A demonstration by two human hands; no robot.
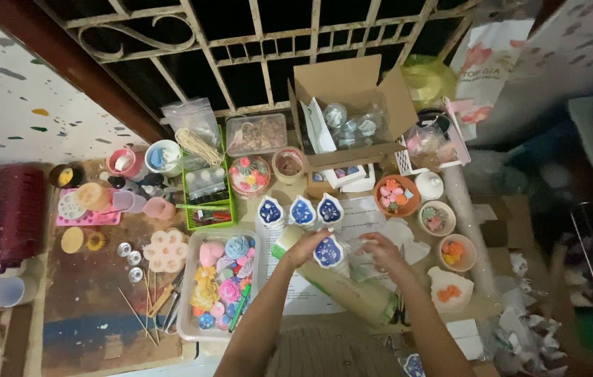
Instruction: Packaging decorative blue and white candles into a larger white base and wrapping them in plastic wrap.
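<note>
My left hand [303,248] holds a white drop-shaped dish with a blue inside [328,251] above the papers on the table. My right hand [382,253] is just to its right, fingers curled on a clear plastic wrap or small bag [360,260]; what exactly it grips is blurred. Three matching blue-and-white drop dishes [301,211] stand in a row just behind my hands. A long pale green roll [349,287] lies diagonally under my forearms.
A clear tray of colourful small figures [221,279] lies left of my hands. Bowls with coloured pieces [396,196] sit to the right. An open cardboard box [352,112], a green basket [207,199], cups, sticks and moulds crowd the back and left.
</note>
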